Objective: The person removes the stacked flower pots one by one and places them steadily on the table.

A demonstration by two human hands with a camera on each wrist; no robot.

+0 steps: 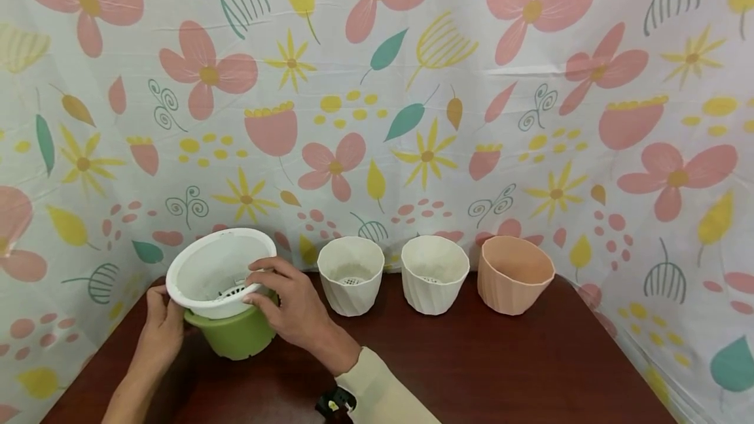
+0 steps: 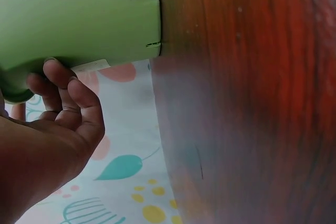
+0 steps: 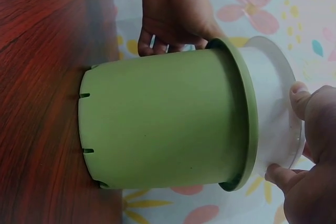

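On the left of the table, a white flowerpot [image 1: 200,303] with a slotted base sits tilted inside a green flowerpot [image 1: 238,335]. My right hand [image 1: 294,303] pinches the white pot's rim on its right side, fingers over the edge. In the right wrist view the white pot [image 3: 275,111] stands partly out of the green pot [image 3: 163,124], whose base has small notches. My left hand [image 1: 160,332] holds the green pot at its left side near the rim. Curled fingers of the left hand [image 2: 68,114] lie against the green wall in the left wrist view.
To the right stand two white fluted pots [image 1: 351,296] [image 1: 434,296] with perforated bases and a peach fluted pot [image 1: 509,290], in a row along the back of the dark red-brown table [image 1: 471,365]. A flower-print cloth [image 1: 377,84] hangs behind the table.
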